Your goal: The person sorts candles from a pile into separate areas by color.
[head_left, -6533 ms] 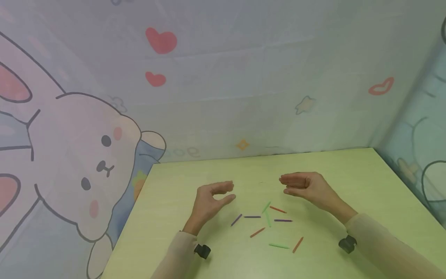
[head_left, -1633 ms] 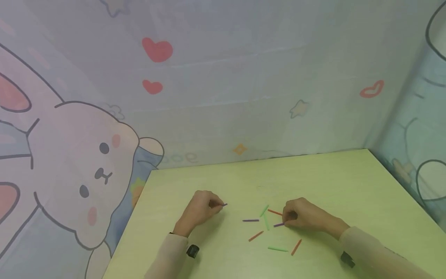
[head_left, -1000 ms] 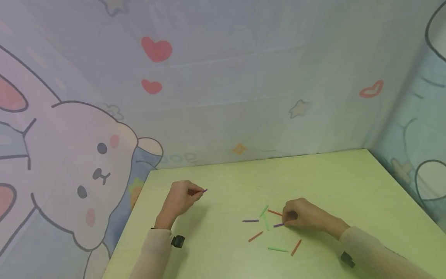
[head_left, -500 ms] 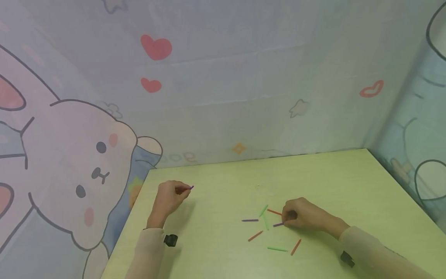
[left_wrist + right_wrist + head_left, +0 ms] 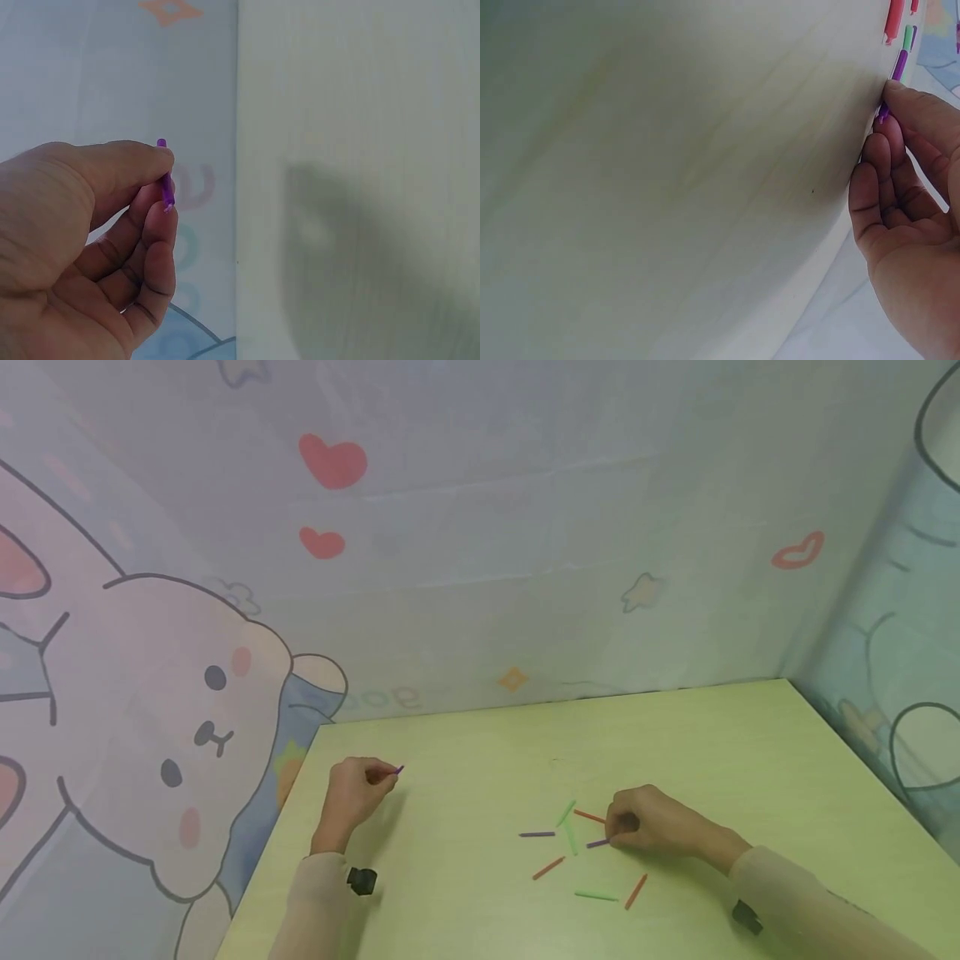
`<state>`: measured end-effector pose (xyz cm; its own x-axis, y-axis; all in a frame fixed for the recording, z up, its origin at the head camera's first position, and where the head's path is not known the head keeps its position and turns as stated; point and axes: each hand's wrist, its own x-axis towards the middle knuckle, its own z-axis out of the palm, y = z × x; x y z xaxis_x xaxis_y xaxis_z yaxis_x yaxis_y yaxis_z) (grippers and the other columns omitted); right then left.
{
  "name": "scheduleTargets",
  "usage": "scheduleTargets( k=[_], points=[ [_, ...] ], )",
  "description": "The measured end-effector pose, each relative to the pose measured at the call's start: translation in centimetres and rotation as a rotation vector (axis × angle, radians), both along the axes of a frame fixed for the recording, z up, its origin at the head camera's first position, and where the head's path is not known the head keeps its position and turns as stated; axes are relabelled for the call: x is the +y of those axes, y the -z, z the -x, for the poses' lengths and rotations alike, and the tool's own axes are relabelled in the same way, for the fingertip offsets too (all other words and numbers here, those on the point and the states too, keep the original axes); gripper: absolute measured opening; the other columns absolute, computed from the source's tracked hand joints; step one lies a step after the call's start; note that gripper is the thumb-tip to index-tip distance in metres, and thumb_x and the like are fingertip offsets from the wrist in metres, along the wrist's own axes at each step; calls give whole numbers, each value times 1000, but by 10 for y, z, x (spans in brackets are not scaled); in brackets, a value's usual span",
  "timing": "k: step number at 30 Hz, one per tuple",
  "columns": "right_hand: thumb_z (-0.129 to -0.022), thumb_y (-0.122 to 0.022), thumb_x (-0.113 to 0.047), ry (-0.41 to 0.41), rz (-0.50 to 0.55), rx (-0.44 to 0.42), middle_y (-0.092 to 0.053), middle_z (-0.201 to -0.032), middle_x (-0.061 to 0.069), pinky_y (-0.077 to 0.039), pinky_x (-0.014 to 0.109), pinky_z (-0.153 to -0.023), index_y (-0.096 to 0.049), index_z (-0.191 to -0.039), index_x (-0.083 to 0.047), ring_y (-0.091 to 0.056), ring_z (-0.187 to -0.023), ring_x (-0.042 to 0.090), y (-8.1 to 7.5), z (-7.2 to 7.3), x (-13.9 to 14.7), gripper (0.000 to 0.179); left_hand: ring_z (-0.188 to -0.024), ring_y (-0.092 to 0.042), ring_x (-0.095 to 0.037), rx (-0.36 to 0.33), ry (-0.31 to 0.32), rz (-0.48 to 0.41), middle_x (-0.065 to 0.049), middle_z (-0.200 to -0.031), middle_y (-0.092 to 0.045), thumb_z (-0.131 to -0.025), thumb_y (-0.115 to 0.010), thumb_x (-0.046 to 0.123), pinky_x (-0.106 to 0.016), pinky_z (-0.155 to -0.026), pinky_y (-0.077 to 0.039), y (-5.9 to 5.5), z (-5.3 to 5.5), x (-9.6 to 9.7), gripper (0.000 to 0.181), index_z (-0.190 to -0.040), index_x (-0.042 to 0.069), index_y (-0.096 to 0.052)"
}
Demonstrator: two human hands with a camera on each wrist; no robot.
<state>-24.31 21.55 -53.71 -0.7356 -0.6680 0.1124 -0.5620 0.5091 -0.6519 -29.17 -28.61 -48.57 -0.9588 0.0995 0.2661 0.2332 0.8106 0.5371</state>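
My left hand, over the far left part of the yellow-green table, pinches a thin purple crayon-like stick between thumb and forefinger. Its other fingers are curled in, and a shadow falls on the table beside it. At the right of the scattered sticks, my right hand pinches one end of another purple crayon-like stick, low at the tabletop. Left of it lies a third purple stick. A red stick reaches up to the right hand's fingers, which overlap its end in the head view.
Two green sticks lie close together left of the right hand. Nearer the front are an orange-red stick, a green stick and a red stick. A printed cloth hangs along the table's back edge.
Both hands, earlier open over the sticks, have each taken a purple stick. My left hand has carried its stick to the left; lately it moves only slightly. The right hand stays put.
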Motion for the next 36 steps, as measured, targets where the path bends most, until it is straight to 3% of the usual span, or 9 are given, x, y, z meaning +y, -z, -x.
scheduleTargets(
  k=[21, 28, 36],
  points=[
    [-91, -82, -16, 20, 3, -7, -65, -87, -15, -56, 24, -70, -76, -90, -20, -61, -78, 2, 1, 3, 0, 7, -74, -66, -15, -62, -77, 7, 0, -81, -75, -88, -82, 12, -33, -67, -55, 31, 15, -10, 5, -90, 7, -82],
    [-90, -82, -14, 14, 11, -10, -64, -86, -14, -55, 24, -68, -75, -89, -21, -60, -76, 2, 4, 2, 0, 10, -78, -65, -15, -109, -96, 11, 2, -82, -74, -88, -80, 9, -35, -73, -55, 42, 14, -10, 4, -91, 8, -82],
    [-91, -82, -19, 2, 12, 20, -64, -85, -15, -54, 23, -68, -76, -89, -17, -59, -77, 1, 3, 3, 2, 7, -76, -65, -15, -98, -80, 12, 1, -82, -74, -87, -82, 7, -34, -70, -55, 44, 14, -7, 4, -90, 5, -81]
  ],
)
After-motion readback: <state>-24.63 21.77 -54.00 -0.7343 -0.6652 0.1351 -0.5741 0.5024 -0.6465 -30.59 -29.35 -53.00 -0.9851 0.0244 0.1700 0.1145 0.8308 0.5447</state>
